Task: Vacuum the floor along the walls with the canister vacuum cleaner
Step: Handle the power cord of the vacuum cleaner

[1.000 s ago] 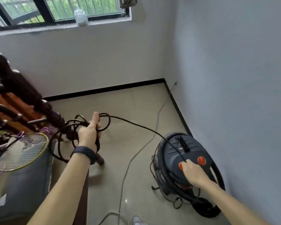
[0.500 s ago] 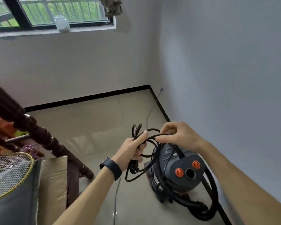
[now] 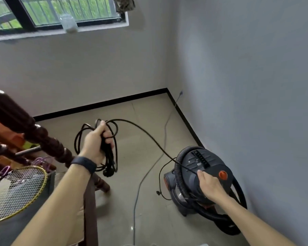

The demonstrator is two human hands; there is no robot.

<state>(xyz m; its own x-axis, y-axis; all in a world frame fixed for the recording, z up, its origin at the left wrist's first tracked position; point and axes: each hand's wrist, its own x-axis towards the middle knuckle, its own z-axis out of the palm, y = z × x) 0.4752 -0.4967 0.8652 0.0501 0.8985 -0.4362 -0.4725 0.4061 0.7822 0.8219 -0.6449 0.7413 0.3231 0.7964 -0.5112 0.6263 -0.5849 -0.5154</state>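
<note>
- Person's left hand (image 3: pixel 96 141) is gripping a bunch of black power cord (image 3: pixel 108 157) loops. Fingers are wrapped tight round the bundle w/ the thumb pointing up. It's holding the lot up off the floor, and what looks like the plug is dangling at the bottom. Dark wristband (image 3: pixel 84 164) on that wrist.
- One strand of the cord is running from the bundle down & across to the top of the canister vacuum (image 3: pixel 204 166), ending right at the right hand (image 3: pixel 210 187).
- Right hand is resting on the vac's lid, fingers bent down where the cord arrives. Tbh can't tell if they're pinching the cord or just touching the lid.
- Vac is sitting on the tiled floor (image 3: pixel 146 121) just beside the right-side wall (image 3: pixel 256 86), not far from the corner. A ribbed black hose (image 3: pixel 179 167) is looping round its body, and an orange knob (image 3: pixel 223 174) is showing just past the hand.
- Thin grey cable (image 3: pixel 142 180) is lying on the floor btw the two arms, heading off toward the corner.
- Left side: a dark turned-wood bedpost (image 3: pixel 48 141), w/ a badminton racket (image 3: pixel 16 190) lower down.
- Up top there's a window (image 3: pixel 69 9) w/ a clear jar (image 3: pixel 68 23) sitting on the sill.
</note>
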